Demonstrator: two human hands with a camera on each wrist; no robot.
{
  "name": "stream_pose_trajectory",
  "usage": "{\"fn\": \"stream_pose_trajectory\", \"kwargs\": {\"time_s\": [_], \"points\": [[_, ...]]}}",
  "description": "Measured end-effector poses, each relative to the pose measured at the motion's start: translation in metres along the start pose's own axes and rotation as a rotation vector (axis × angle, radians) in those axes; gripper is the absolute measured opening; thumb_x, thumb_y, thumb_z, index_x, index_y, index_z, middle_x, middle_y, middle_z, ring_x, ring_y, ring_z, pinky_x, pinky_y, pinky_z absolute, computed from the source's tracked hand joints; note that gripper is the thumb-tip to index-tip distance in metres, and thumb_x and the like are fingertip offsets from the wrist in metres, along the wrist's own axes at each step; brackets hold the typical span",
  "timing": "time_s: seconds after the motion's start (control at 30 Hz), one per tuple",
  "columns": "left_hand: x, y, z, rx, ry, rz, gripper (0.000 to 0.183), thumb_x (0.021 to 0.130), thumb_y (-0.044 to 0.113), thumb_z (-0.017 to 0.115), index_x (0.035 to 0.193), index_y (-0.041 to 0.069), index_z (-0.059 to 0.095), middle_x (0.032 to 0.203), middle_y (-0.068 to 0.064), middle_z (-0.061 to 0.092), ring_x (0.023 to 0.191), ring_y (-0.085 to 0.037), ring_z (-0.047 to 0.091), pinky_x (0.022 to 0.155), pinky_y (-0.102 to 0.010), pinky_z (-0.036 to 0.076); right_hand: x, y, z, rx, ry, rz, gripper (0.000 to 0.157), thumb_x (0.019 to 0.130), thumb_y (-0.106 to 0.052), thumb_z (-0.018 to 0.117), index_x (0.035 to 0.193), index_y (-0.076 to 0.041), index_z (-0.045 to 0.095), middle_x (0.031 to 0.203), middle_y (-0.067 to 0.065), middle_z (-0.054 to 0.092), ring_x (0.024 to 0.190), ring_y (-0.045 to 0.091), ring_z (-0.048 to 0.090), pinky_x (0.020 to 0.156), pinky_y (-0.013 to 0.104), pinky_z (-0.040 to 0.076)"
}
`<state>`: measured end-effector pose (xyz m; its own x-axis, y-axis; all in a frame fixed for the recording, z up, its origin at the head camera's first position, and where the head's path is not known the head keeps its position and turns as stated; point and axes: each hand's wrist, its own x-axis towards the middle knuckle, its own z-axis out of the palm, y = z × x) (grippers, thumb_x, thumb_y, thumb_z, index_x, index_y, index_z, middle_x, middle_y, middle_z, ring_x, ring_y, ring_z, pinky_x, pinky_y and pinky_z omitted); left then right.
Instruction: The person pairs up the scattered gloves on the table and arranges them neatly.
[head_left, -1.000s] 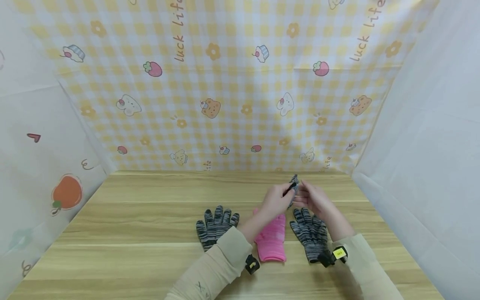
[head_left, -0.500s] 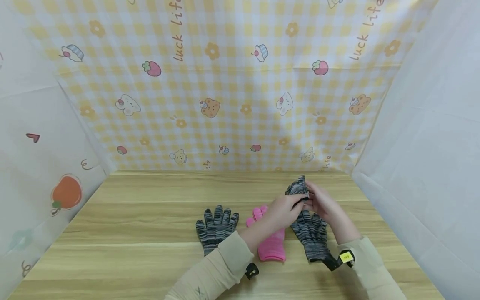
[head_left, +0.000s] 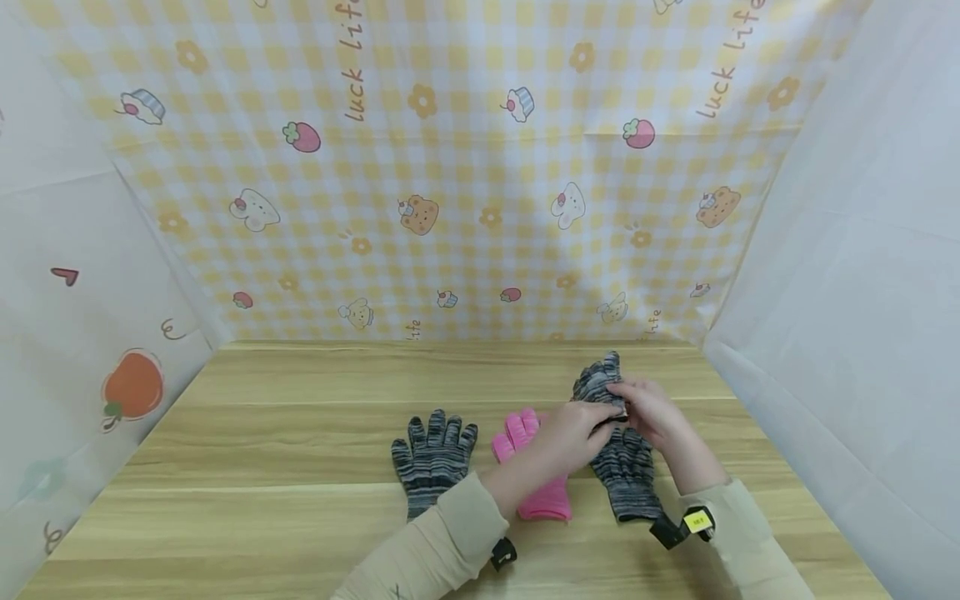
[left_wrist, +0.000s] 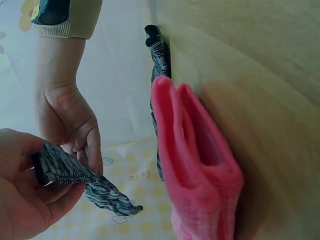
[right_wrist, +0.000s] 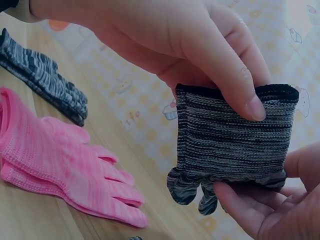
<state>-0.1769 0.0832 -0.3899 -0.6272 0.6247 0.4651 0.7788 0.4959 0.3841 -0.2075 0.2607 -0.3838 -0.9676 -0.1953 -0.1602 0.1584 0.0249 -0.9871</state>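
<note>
A dark grey striped knit glove (head_left: 597,380) is held up off the table between both hands. The left hand (head_left: 579,432) pinches its black-edged cuff, thumb on the near face in the right wrist view. The right hand (head_left: 654,410) grips the glove lower down, its thumb (right_wrist: 235,207) against the knit near the glove's fingers. Under the hands lies a second grey striped glove (head_left: 632,487), palm area flat on the table. Bright pink knitwear, glove-shaped (head_left: 546,502), lies beneath the left forearm, with layered cuff edges visible in the left wrist view.
Another grey striped glove (head_left: 431,458) lies left of the pink one, its cuff hidden by the left sleeve (head_left: 435,542). The wooden table (head_left: 262,433) meets a yellow checked cloth (head_left: 465,167) at the back. White cloth sides (head_left: 847,333) flank it.
The held glove has turned from edge-on to showing its face and shifted slightly right. The left hand moved right and nearer; the right thumb now lies on the glove.
</note>
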Motion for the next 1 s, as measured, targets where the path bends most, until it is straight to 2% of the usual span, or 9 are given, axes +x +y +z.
{"fn": "stream_pose_trajectory", "kwargs": {"time_s": [0.23, 0.43, 0.47, 0.57, 0.67, 0.7, 0.8, 0.87, 1.0], "points": [[-0.006, 0.002, 0.003, -0.03, 0.003, 0.001, 0.028, 0.097, 0.015, 0.056, 0.122, 0.008, 0.065, 0.12, 0.0, 0.065, 0.115, -0.008, 0.055, 0.096, -0.017, 0.041, -0.002, 0.008, -0.008, -0.012, -0.08, -0.103, 0.019, 0.099, -0.015, 0.05, 0.088, -0.011, 0.066, 0.072, -0.005, 0.061, 0.059, 0.004, 0.055, 0.059, 0.017, 0.048], [-0.01, 0.001, 0.006, -0.047, 0.036, 0.024, 0.025, 0.095, 0.017, 0.059, 0.117, 0.008, 0.068, 0.116, 0.0, 0.066, 0.113, -0.008, 0.056, 0.097, -0.017, 0.04, -0.009, 0.003, -0.009, -0.009, -0.019, -0.03, 0.021, 0.102, -0.016, 0.047, 0.111, -0.002, 0.059, 0.097, -0.005, 0.058, 0.092, 0.005, 0.055, 0.081, 0.022, 0.047], [-0.01, 0.001, 0.007, -0.047, 0.038, 0.023, 0.025, 0.095, 0.017, 0.06, 0.116, 0.008, 0.068, 0.116, 0.0, 0.066, 0.113, -0.007, 0.056, 0.096, -0.017, 0.04, -0.01, 0.002, -0.008, -0.017, -0.001, -0.02, 0.022, 0.101, -0.017, 0.048, 0.114, -0.002, 0.058, 0.092, -0.006, 0.058, 0.086, 0.005, 0.055, 0.082, 0.021, 0.047], [-0.011, 0.001, 0.007, -0.052, 0.028, 0.009, 0.024, 0.095, 0.02, 0.061, 0.115, 0.01, 0.069, 0.114, 0.002, 0.066, 0.112, -0.006, 0.056, 0.096, -0.016, 0.04, -0.01, 0.004, -0.01, -0.038, 0.022, -0.016, 0.029, 0.101, -0.019, 0.048, 0.122, 0.0, 0.054, 0.093, -0.008, 0.059, 0.087, 0.004, 0.055, 0.083, 0.022, 0.047], [-0.013, 0.003, 0.006, -0.076, 0.015, -0.019, 0.024, 0.095, 0.021, 0.061, 0.115, 0.011, 0.069, 0.113, 0.004, 0.066, 0.111, -0.005, 0.056, 0.095, -0.017, 0.041, -0.012, 0.004, -0.01, -0.06, 0.042, -0.006, 0.04, 0.101, -0.021, 0.048, 0.132, 0.004, 0.046, 0.111, 0.0, 0.057, 0.111, 0.014, 0.051, 0.096, 0.028, 0.04], [-0.014, 0.003, 0.005, -0.095, 0.011, -0.031, 0.024, 0.095, 0.022, 0.062, 0.114, 0.011, 0.069, 0.113, 0.003, 0.067, 0.11, -0.005, 0.056, 0.094, -0.017, 0.042, -0.012, 0.004, -0.01, -0.056, 0.041, -0.004, 0.044, 0.102, -0.022, 0.046, 0.135, 0.007, 0.041, 0.123, 0.005, 0.052, 0.123, 0.019, 0.042, 0.101, 0.031, 0.037], [-0.015, 0.003, 0.006, -0.144, 0.003, -0.068, 0.023, 0.094, 0.022, 0.062, 0.114, 0.012, 0.069, 0.111, 0.005, 0.067, 0.107, -0.003, 0.057, 0.09, -0.015, 0.044, -0.015, 0.004, -0.01, -0.052, 0.046, 0.002, 0.053, 0.103, -0.022, 0.045, 0.142, 0.01, 0.03, 0.139, 0.011, 0.035, 0.135, 0.024, 0.024, 0.107, 0.032, 0.028], [-0.017, 0.002, 0.006, -0.171, -0.004, -0.093, 0.024, 0.094, 0.024, 0.063, 0.114, 0.012, 0.069, 0.11, 0.005, 0.067, 0.106, -0.002, 0.057, 0.087, -0.014, 0.045, -0.017, 0.004, -0.011, -0.039, 0.05, 0.001, 0.054, 0.103, -0.021, 0.044, 0.142, 0.012, 0.027, 0.134, 0.011, 0.041, 0.13, 0.022, 0.034, 0.103, 0.03, 0.034], [-0.018, 0.0, 0.007, -0.23, -0.017, -0.145, 0.028, 0.093, 0.027, 0.064, 0.115, 0.011, 0.068, 0.112, 0.005, 0.067, 0.105, -0.003, 0.058, 0.085, -0.015, 0.046, -0.021, 0.006, -0.015, 0.025, 0.041, -0.018, 0.055, 0.103, -0.017, 0.042, 0.143, 0.013, 0.021, 0.108, -0.004, 0.057, 0.101, 0.007, 0.056, 0.086, 0.023, 0.048]]}}
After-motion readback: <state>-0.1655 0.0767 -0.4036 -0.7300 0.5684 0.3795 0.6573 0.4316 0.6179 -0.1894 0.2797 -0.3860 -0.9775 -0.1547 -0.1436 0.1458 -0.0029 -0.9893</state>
